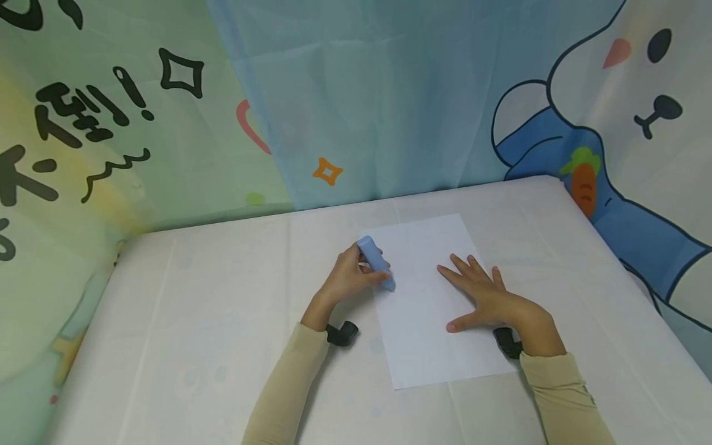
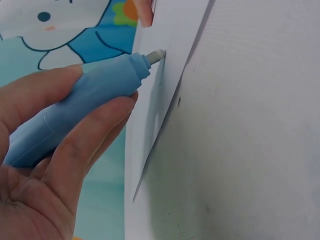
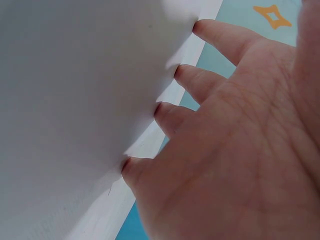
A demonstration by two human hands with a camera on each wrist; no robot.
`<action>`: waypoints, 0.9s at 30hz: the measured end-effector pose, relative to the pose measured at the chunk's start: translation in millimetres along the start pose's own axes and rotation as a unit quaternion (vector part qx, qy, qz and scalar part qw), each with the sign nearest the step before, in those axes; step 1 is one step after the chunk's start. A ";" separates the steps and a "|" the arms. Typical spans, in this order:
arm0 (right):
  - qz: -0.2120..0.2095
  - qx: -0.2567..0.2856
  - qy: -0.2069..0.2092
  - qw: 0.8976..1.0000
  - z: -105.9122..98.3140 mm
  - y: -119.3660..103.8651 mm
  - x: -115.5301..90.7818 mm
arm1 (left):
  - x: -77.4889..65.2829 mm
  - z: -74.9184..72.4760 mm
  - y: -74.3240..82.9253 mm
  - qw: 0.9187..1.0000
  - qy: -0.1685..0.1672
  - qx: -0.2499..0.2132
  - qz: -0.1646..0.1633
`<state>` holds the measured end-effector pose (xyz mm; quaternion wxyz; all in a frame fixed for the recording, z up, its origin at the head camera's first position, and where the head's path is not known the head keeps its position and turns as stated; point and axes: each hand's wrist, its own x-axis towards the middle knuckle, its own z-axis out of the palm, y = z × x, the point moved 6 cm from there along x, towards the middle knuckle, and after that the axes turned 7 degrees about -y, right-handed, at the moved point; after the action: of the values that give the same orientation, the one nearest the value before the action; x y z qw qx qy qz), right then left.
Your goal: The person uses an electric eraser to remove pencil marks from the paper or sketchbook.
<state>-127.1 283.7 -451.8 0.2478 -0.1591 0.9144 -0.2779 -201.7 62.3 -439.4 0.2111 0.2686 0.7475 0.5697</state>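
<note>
My left hand grips a thick light-blue pen-shaped tool, thumb on one side and fingers on the other. From its ridged collar a stubby greyish-white tip points at the sheet of white paper, right at the surface near the left edge. The paper lies flat on the table, tilted slightly. On its right half my right hand rests with fingers spread. In the right wrist view, its fingertips press on the sheet and hold nothing.
A white cloth covers the table. Behind it hangs a printed curtain with a cartoon animal, a carrot and dark lettering. Each wrist carries a small black camera, such as the left wrist camera.
</note>
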 end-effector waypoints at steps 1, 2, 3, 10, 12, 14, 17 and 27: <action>0.000 0.001 0.000 1.000 -0.3 -0.5 0.0 | 0.3 -0.6 0.3 1.000 0.004 0.004 0.003; 0.001 0.001 0.000 1.000 -0.6 -0.8 0.0 | 0.6 -1.1 0.3 1.000 0.008 0.007 0.005; 0.001 0.000 0.000 1.000 -0.5 -0.6 -0.2 | 0.8 -1.5 0.2 1.000 0.012 0.008 0.006; 0.001 0.006 -0.003 1.000 -0.2 -0.9 -0.5 | 1.6 -4.4 -3.4 0.999 0.036 0.000 0.000; 0.002 0.008 -0.005 1.000 -0.3 -1.4 -0.4 | 1.4 -5.4 -4.1 0.999 0.043 -0.006 0.000; 0.002 0.009 -0.007 1.000 -0.1 -1.6 -0.6 | 1.1 -6.6 -4.6 0.999 0.051 -0.008 0.004; 0.000 0.010 -0.006 1.000 -0.4 -2.1 -0.7 | 0.4 -9.1 -4.8 0.998 0.068 -0.002 0.013; -0.003 0.009 -0.002 1.000 -1.1 -2.4 -1.8 | -0.4 -15.3 -5.9 0.993 0.119 0.004 0.006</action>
<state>-125.9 283.1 -448.9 0.2502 -0.1606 0.9109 -0.2863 -211.9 49.5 -441.0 0.1160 0.2042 0.7677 0.5962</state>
